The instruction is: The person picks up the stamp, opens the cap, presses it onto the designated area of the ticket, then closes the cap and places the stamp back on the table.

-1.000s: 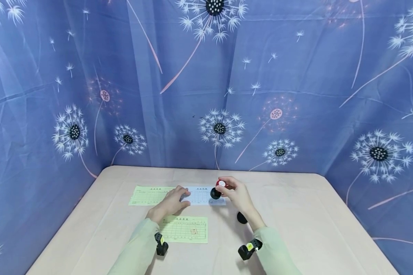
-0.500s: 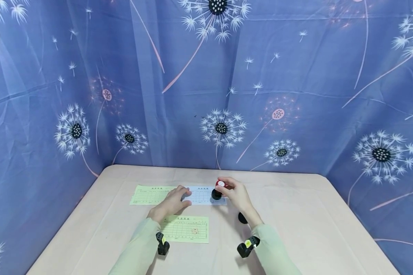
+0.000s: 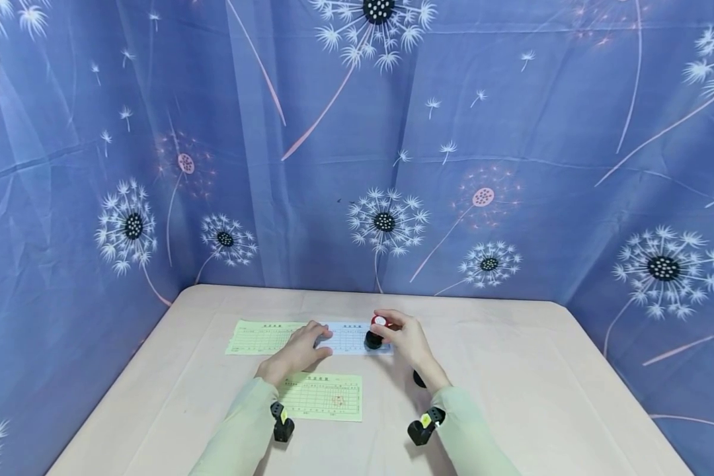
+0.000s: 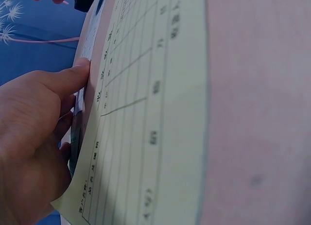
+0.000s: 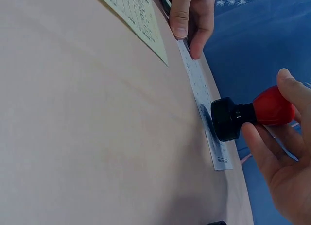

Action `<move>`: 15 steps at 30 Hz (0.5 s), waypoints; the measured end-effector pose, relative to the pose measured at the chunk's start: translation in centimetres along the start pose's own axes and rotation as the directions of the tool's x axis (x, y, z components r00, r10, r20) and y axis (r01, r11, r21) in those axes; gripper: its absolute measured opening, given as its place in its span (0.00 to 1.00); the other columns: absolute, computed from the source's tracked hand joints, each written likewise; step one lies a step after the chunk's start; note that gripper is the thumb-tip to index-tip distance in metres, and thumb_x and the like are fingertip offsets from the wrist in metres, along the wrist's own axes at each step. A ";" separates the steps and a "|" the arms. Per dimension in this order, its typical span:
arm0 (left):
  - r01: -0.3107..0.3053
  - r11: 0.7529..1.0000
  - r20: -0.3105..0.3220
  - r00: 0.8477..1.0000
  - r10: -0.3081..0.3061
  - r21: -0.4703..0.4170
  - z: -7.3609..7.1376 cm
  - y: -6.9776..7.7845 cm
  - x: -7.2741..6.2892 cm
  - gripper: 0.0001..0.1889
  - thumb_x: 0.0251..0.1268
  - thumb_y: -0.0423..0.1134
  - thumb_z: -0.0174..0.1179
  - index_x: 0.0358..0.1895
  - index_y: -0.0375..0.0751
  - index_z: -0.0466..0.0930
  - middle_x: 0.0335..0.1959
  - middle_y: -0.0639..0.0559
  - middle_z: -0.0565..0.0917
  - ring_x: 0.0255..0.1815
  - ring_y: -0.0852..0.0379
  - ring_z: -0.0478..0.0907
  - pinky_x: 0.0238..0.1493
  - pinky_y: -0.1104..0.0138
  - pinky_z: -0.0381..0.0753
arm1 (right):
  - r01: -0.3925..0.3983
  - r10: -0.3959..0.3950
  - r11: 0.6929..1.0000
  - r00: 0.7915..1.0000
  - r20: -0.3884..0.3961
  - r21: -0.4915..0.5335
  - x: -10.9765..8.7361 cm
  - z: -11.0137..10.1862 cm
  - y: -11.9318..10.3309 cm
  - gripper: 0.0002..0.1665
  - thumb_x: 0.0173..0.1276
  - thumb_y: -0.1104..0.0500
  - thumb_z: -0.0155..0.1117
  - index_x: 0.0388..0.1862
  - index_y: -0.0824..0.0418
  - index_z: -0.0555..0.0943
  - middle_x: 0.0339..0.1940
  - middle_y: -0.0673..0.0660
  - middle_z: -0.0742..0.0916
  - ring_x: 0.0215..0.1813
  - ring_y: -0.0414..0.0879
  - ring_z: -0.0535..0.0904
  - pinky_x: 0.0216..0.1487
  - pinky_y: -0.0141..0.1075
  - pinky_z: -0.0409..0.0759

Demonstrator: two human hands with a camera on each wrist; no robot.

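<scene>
My right hand [image 3: 409, 338] grips a stamp [image 3: 376, 330] by its red knob [image 5: 272, 107], fingers and thumb curled round it. Its black base [image 5: 226, 119] stands on or just over the right end of a pale blue form [image 3: 348, 338], also seen as a thin strip [image 5: 200, 91] in the right wrist view; I cannot tell whether they touch. My left hand [image 3: 300, 349] lies flat on that form's left end, fingers [image 5: 189, 18] straight and pressing it down. In the left wrist view the left hand [image 4: 34, 137] lies beside a green form [image 4: 146, 113].
A green form [image 3: 260, 337] lies left of the blue one, and another green form [image 3: 324, 395] with a red mark sits nearer me. A small black cap [image 3: 418, 379] rests by my right wrist. The beige table [image 3: 541, 383] is backed by blue dandelion curtains [image 3: 357, 165].
The stamp and my right hand have come down slightly toward the blue form. My left hand has stayed on the paper.
</scene>
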State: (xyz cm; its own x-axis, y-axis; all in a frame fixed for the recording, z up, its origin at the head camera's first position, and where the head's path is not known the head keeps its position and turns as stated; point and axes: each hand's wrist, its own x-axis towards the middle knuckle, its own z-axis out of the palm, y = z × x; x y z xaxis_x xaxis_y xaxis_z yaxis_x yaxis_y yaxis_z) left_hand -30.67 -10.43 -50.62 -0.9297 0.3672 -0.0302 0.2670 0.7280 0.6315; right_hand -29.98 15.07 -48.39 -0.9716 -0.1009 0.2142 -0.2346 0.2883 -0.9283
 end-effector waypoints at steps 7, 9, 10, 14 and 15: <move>0.001 1.000 -0.005 1.000 -0.001 -0.004 0.1 -0.1 0.1 0.22 0.69 0.47 0.61 0.63 0.45 0.76 0.68 0.48 0.71 0.71 0.44 0.66 0.76 0.48 0.60 | -0.008 0.007 0.998 1.000 -0.008 -0.058 0.1 0.4 0.5 0.24 0.61 0.60 0.74 0.57 0.64 0.83 0.42 0.61 0.89 0.37 0.40 0.83 0.33 0.30 0.85; 0.000 1.000 -0.006 1.000 0.000 -0.005 0.1 -0.1 0.1 0.22 0.69 0.46 0.61 0.63 0.45 0.76 0.68 0.48 0.71 0.71 0.43 0.66 0.76 0.48 0.60 | -0.015 0.014 0.998 1.000 -0.008 -0.055 0.0 0.5 0.6 0.24 0.62 0.60 0.73 0.57 0.64 0.83 0.41 0.60 0.89 0.36 0.41 0.83 0.33 0.30 0.85; -0.002 1.000 -0.006 1.000 0.002 -0.005 0.1 0.0 0.1 0.22 0.69 0.46 0.61 0.63 0.45 0.76 0.68 0.48 0.71 0.71 0.43 0.66 0.76 0.48 0.60 | -0.018 0.018 0.999 1.000 -0.008 -0.046 0.0 0.6 0.7 0.24 0.62 0.60 0.73 0.58 0.64 0.83 0.41 0.60 0.89 0.36 0.40 0.83 0.33 0.30 0.85; -0.004 1.000 -0.006 1.000 0.004 -0.005 0.1 -0.1 0.2 0.22 0.69 0.47 0.61 0.63 0.44 0.76 0.67 0.48 0.71 0.71 0.44 0.66 0.76 0.48 0.61 | -0.026 0.026 1.000 1.000 -0.001 -0.010 -0.5 0.7 -0.7 0.24 0.63 0.63 0.72 0.58 0.68 0.81 0.43 0.65 0.89 0.36 0.41 0.83 0.35 0.41 0.88; -0.005 1.000 -0.007 1.000 0.005 -0.006 0.1 -0.1 0.2 0.22 0.69 0.47 0.61 0.63 0.44 0.76 0.67 0.48 0.71 0.71 0.44 0.66 0.76 0.48 0.61 | -0.031 0.031 1.000 1.000 0.005 0.001 -0.7 0.7 -1.2 0.24 0.64 0.64 0.71 0.59 0.69 0.81 0.43 0.66 0.88 0.36 0.41 0.83 0.37 0.44 0.88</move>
State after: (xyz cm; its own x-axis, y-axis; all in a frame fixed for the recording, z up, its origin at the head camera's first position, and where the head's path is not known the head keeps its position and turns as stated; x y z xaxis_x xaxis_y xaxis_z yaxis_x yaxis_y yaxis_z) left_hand -30.88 -10.38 -50.83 -0.9301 0.3666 -0.0220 0.2697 0.7225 0.6366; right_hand -28.99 14.19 -47.65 -0.9782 -0.0965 0.1837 -0.2042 0.2903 -0.9349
